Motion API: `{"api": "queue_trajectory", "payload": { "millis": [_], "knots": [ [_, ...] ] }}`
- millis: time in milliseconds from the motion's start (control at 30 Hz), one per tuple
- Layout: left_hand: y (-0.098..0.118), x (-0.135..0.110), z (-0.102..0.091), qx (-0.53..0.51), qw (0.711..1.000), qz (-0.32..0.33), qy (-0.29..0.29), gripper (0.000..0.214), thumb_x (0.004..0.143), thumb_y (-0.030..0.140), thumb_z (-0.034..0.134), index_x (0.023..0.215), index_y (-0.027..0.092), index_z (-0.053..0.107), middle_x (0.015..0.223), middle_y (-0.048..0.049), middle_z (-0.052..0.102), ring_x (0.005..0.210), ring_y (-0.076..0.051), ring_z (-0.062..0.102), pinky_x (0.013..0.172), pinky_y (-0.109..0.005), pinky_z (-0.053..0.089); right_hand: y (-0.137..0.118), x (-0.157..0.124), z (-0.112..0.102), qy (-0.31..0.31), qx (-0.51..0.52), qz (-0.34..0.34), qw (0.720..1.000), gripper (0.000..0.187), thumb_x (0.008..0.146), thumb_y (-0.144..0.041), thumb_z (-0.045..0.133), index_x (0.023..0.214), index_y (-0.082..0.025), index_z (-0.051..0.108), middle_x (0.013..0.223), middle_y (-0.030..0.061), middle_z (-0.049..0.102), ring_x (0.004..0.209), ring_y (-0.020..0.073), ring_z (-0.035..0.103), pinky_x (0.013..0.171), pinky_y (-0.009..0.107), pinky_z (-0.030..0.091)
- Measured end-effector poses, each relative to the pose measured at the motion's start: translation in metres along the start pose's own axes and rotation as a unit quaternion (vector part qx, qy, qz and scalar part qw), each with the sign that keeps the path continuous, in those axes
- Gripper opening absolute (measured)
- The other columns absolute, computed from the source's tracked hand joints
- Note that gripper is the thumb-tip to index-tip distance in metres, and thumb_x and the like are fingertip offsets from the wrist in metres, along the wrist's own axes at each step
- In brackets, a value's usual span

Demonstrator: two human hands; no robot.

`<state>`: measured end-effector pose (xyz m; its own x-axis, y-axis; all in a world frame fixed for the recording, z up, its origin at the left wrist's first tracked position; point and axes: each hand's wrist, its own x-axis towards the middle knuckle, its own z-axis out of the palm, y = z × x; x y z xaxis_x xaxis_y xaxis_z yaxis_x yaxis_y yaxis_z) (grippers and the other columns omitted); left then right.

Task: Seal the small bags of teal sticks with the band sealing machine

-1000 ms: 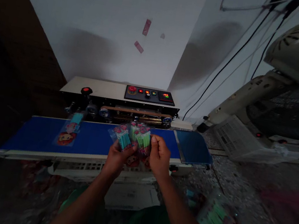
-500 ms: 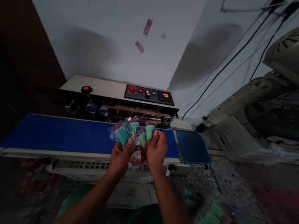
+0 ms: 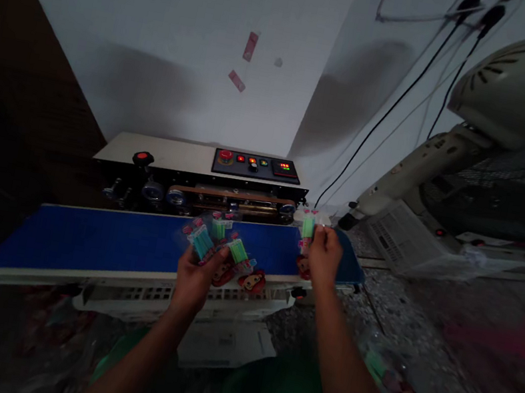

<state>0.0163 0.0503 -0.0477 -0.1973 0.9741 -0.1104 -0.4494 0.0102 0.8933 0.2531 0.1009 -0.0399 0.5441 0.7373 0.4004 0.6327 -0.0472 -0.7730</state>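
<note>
My left hand (image 3: 195, 277) is closed round a fan of several clear packets (image 3: 222, 250) holding green sticks and a cartoon face, above the front edge of the blue conveyor belt (image 3: 97, 238). My right hand (image 3: 324, 257) pinches a single packet (image 3: 308, 231) of the same kind, upright, over the belt's right end beside the sealer machine (image 3: 205, 176). The two hands are well apart.
The sealer's control panel (image 3: 256, 166) shows lit buttons and a red display. A pale fan-like machine (image 3: 502, 130) and cables stand at the right. More packets (image 3: 391, 388) lie on the floor at lower right. A dark wall is on the left.
My right hand has pulled one packet from the bunch and carried it right to the belt's end. The packet seen on the belt's left a second ago is gone.
</note>
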Motion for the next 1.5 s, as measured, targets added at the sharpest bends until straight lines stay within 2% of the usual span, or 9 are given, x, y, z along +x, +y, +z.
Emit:
{"api": "queue_trajectory", "payload": {
  "millis": [200, 400, 567, 700, 833, 967, 1133, 1300, 1500],
  "knots": [
    [0.003, -0.003, 0.002, 0.031, 0.999, -0.008, -0.020, 0.036, 0.064, 0.027, 0.076, 0.095, 0.016, 0.062, 0.087, -0.0052, 0.071, 0.076, -0.022, 0.068, 0.069, -0.034, 0.055, 0.019, 0.039, 0.004, -0.094, -0.257, 0.069, 0.959, 0.034, 0.089, -0.032, 0.032, 0.096, -0.015, 0.061, 0.089, 0.0123, 0.066, 0.083, 0.0212, 0.060, 0.067, 0.027, 0.038],
    [0.000, -0.005, 0.004, 0.050, 0.998, -0.004, -0.032, 0.034, 0.064, 0.028, 0.075, 0.094, 0.015, 0.063, 0.087, -0.0052, 0.071, 0.076, -0.021, 0.067, 0.071, -0.035, 0.054, -0.005, 0.037, 0.036, -0.171, -0.293, 0.055, 0.939, 0.029, 0.089, -0.027, 0.038, 0.101, -0.012, 0.059, 0.092, 0.0149, 0.065, 0.090, 0.0222, 0.061, 0.074, 0.028, 0.041],
    [-0.001, -0.002, 0.004, 0.016, 1.000, -0.009, -0.020, 0.037, 0.063, 0.028, 0.075, 0.096, 0.016, 0.062, 0.091, -0.0060, 0.071, 0.079, -0.022, 0.067, 0.074, -0.036, 0.053, -0.041, -0.008, 0.024, -0.163, -0.006, -0.089, 0.983, 0.036, 0.090, -0.040, 0.038, 0.108, -0.016, 0.058, 0.102, 0.0105, 0.063, 0.093, 0.0196, 0.058, 0.082, 0.031, 0.042],
    [0.000, -0.002, 0.004, 0.025, 1.000, 0.003, -0.018, 0.036, 0.063, 0.029, 0.075, 0.093, 0.015, 0.063, 0.088, -0.0059, 0.071, 0.077, -0.021, 0.066, 0.072, -0.034, 0.052, -0.067, -0.062, 0.008, -0.302, 0.206, -0.064, 0.929, 0.033, 0.086, -0.045, 0.045, 0.101, -0.021, 0.062, 0.093, 0.0037, 0.065, 0.082, 0.0169, 0.059, 0.070, 0.027, 0.046],
    [-0.001, -0.006, 0.005, 0.046, 0.999, 0.008, -0.025, 0.035, 0.063, 0.030, 0.075, 0.093, 0.014, 0.063, 0.084, -0.0054, 0.070, 0.072, -0.019, 0.066, 0.069, -0.032, 0.052, -0.067, -0.085, 0.011, -0.238, 0.228, -0.061, 0.942, 0.028, 0.087, -0.041, 0.045, 0.086, -0.019, 0.061, 0.075, 0.0002, 0.060, 0.069, 0.0128, 0.053, 0.063, 0.023, 0.042],
    [-0.001, -0.006, 0.003, 0.028, 0.999, -0.010, -0.022, 0.039, 0.061, 0.031, 0.076, 0.095, 0.015, 0.063, 0.088, -0.0061, 0.070, 0.074, -0.019, 0.066, 0.072, -0.033, 0.052, -0.045, -0.061, 0.011, -0.141, 0.157, -0.046, 0.976, 0.029, 0.090, -0.042, 0.037, 0.089, -0.019, 0.055, 0.066, -0.0023, 0.054, 0.058, 0.0117, 0.047, 0.056, 0.023, 0.037],
    [0.000, -0.004, 0.001, 0.033, 0.999, -0.014, -0.017, 0.035, 0.061, 0.029, 0.077, 0.090, 0.016, 0.064, 0.083, -0.0039, 0.071, 0.070, -0.017, 0.067, 0.070, -0.031, 0.053, 0.000, 0.003, 0.006, -0.058, -0.070, -0.020, 0.996, 0.033, 0.090, -0.039, 0.033, 0.096, -0.015, 0.056, 0.073, 0.0046, 0.060, 0.067, 0.0175, 0.054, 0.062, 0.027, 0.037],
    [0.001, -0.005, 0.004, 0.030, 0.999, -0.023, -0.031, 0.034, 0.061, 0.029, 0.077, 0.089, 0.016, 0.063, 0.080, -0.0033, 0.071, 0.070, -0.018, 0.067, 0.067, -0.030, 0.053, 0.024, 0.043, 0.012, -0.102, -0.269, 0.042, 0.957, 0.030, 0.089, -0.027, 0.033, 0.099, -0.011, 0.056, 0.081, 0.0145, 0.065, 0.080, 0.0236, 0.061, 0.068, 0.031, 0.039],
    [0.001, -0.007, 0.005, 0.050, 0.997, -0.032, -0.041, 0.033, 0.061, 0.030, 0.077, 0.088, 0.016, 0.063, 0.081, -0.0040, 0.071, 0.073, -0.020, 0.067, 0.067, -0.030, 0.052, 0.010, 0.051, 0.042, -0.161, -0.294, 0.035, 0.941, 0.028, 0.090, -0.024, 0.035, 0.103, -0.007, 0.053, 0.085, 0.0188, 0.065, 0.083, 0.0254, 0.063, 0.070, 0.032, 0.042]
  ]
}}
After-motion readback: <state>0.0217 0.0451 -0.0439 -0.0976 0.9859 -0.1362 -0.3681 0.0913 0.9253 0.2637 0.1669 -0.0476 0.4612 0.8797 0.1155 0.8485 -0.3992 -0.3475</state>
